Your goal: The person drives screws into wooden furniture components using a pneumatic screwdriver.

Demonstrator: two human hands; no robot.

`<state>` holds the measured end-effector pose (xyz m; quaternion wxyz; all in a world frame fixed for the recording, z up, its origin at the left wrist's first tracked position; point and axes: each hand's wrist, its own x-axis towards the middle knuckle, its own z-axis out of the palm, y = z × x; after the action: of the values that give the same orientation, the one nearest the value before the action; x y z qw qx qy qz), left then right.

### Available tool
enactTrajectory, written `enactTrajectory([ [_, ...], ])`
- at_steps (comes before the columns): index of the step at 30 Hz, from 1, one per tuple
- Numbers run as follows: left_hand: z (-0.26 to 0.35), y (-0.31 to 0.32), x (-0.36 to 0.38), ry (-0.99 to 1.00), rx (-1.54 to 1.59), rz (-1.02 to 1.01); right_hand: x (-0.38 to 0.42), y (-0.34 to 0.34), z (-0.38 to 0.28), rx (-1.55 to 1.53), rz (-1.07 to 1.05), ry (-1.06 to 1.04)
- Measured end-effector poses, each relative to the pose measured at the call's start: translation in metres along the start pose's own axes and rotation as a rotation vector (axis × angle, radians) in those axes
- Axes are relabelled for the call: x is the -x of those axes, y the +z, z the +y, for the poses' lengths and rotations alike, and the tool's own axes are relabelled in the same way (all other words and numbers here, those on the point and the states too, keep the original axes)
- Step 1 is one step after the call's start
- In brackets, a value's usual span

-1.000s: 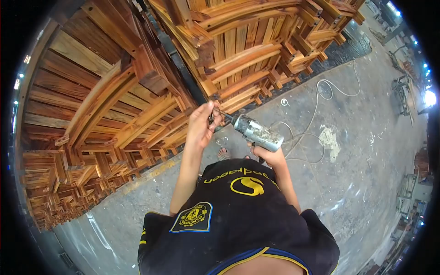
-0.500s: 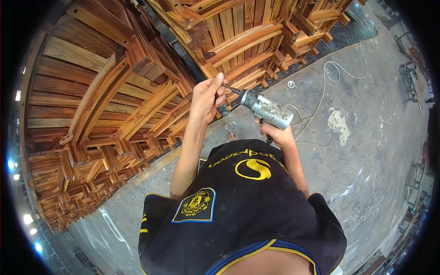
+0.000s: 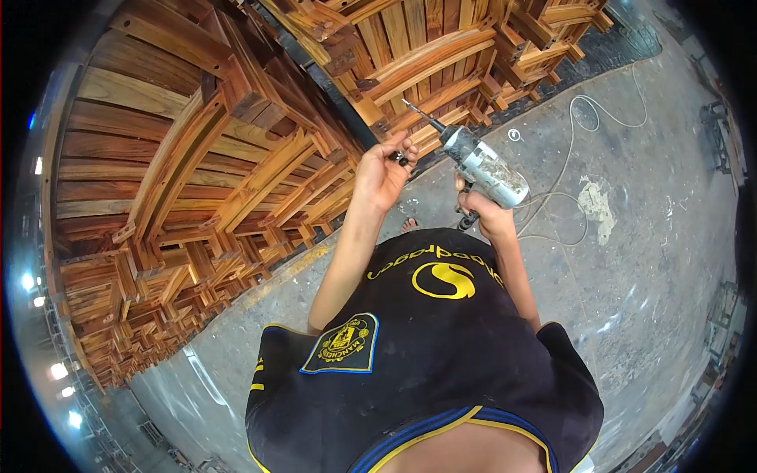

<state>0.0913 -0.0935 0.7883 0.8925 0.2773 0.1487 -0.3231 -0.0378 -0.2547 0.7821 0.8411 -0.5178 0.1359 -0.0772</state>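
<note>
Head view, steeply downward, close

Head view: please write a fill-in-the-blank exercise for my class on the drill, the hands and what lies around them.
1. The right hand grips a ____ by its handle.
2. The left hand pinches a small dark ____.
3. The bit points at the stacked ____ chairs.
4. A cord lies looped on the ____ floor.

Missing words: drill; part; wooden; concrete

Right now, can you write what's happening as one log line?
right hand: holds drill | left hand: pinches small dark piece, off bit | chairs: stacked ahead
</note>
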Motion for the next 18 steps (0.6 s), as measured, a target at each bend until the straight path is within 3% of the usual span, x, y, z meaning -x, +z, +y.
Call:
enactTrajectory([
  [6,-0.006,-0.028,0.000,-0.006,-0.054,0.017,0.003,0.002,-0.004,-0.024,-0.025,0.007],
  [11,-0.012,-0.030,-0.001,0.061,-0.177,0.161,0.002,0.000,-0.002,-0.041,-0.032,0.016],
  [14,-0.010,-0.038,-0.002,0.002,-0.188,0.020,0.002,-0.002,-0.002,-0.028,-0.064,0.030],
  [18,-0.006,-0.043,-0.006,-0.026,-0.176,0.071,0.003,0.009,-0.006,-0.033,-0.050,0.036],
])
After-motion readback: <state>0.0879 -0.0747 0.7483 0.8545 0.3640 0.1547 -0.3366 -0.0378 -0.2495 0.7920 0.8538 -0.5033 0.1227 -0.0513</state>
